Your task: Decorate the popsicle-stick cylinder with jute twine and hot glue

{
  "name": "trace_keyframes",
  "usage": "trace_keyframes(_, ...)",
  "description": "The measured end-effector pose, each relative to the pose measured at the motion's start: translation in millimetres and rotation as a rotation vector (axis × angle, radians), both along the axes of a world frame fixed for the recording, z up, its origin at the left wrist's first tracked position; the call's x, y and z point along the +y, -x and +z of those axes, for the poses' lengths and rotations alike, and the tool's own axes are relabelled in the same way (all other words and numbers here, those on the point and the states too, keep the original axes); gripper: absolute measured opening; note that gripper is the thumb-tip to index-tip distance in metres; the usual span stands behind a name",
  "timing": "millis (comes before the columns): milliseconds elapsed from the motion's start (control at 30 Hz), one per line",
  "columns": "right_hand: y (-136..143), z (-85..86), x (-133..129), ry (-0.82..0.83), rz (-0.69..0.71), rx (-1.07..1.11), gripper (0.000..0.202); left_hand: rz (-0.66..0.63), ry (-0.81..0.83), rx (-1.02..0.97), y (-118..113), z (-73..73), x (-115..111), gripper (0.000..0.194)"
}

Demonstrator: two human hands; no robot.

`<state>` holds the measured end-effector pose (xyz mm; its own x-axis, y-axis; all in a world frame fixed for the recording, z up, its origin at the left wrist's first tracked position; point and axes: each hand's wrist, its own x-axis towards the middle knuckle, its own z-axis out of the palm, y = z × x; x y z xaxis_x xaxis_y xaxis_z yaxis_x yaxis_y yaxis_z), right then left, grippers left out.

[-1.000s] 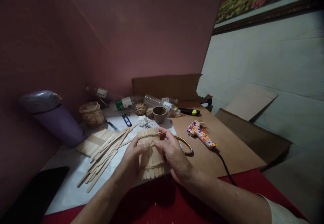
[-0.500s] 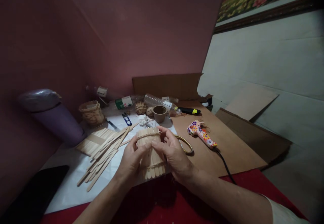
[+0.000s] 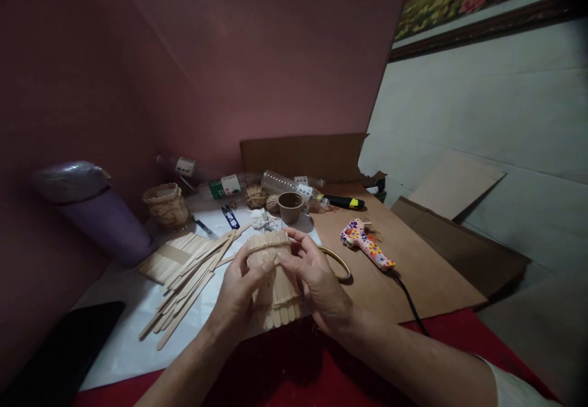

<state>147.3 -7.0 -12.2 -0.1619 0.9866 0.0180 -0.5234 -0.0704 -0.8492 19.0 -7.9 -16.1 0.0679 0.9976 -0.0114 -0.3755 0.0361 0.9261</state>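
Between my two hands is a craft-stick holder (image 3: 275, 284), made of pale wooden sticks set side by side with a twisted cord round it near each end. My left hand (image 3: 239, 287) grips its left side, thumb on the front. On the right side my right hand (image 3: 319, 281) holds it, thumb pressed to the front near the upper cord and fingers curled behind. The far side of the holder is hidden. Loose craft sticks (image 3: 188, 296) lie in a fanned heap left of my left hand, beside a banded bundle of sticks (image 3: 172, 254).
A flowered glue gun (image 3: 367, 244) with a black cable lies on brown cardboard (image 3: 422, 278) at the right. Tape roll (image 3: 340, 264), small brown pot (image 3: 290, 209), twine balls (image 3: 256, 196), plastic bottles (image 3: 280, 181), a utility knife (image 3: 344, 201) and blue thread snips (image 3: 230, 217) are farther back.
Both hands keep their hold on the craft-stick holder. It has shifted only very slightly, and the things around it stay where they were.
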Motion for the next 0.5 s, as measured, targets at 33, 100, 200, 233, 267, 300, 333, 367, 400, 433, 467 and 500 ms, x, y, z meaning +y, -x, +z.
trace_keyframes(33, 1, -0.6, 0, -0.01, -0.005, -0.004, 0.057, 0.01, 0.004, 0.002, 0, 0.6, 0, 0.055)
trace_keyframes(100, 2, -3.1, 1, -0.034, -0.009, -0.013, 0.058, 0.022, 0.012, 0.0, -1, 2.3, 0, 0.057)
trace_keyframes(200, 1, -7.0, 4, -0.075, -0.005, -0.05, 0.057, 0.016, 0.019, -0.011, -2, 6.2, -1, 0.057)
trace_keyframes(233, 0, -7.4, 5, -0.096, -0.021, -0.086, 0.056, 0.009, 0.022, -0.012, -1, 7.7, -2, 0.056)
trace_keyframes(267, -3, -6.8, 7, -0.122, -0.054, -0.136, 0.055, 0.001, 0.025, -0.009, -1, 9.1, -3, 0.055)
trace_keyframes(300, -6, -5.2, 10, -0.16, -0.097, -0.195, 0.055, -0.005, 0.027, -0.004, 0, 10.3, -4, 0.054)
trace_keyframes(333, -11, -2.7, 13, -0.207, -0.145, -0.261, 0.054, -0.011, 0.027, 0.005, 2, 11.3, -5, 0.054)
trace_keyframes(367, -16, 0.8, 16, -0.266, -0.182, -0.327, 0.053, -0.017, 0.027, 0.015, 3, 12.1, -5, 0.053)
trace_keyframes(400, -21, 4.9, 19, -0.336, -0.181, -0.377, 0.052, -0.028, 0.026, 0.028, 4, 12.5, -6, 0.052)
trace_keyframes(433, -27, 9.4, 22, -0.401, -0.144, -0.413, 0.049, -0.048, 0.021, 0.04, 5, 12.7, -5, 0.052)
trace_keyframes(467, -32, 13.9, 24, -0.451, -0.082, -0.444, 0.048, -0.077, 0.013, 0.051, 6, 12.6, -5, 0.052)
trace_keyframes(500, -37, 18.2, 27, -0.477, -0.003, -0.468, 0.046, -0.111, 0.003, 0.059, 6, 12.3, -5, 0.052)
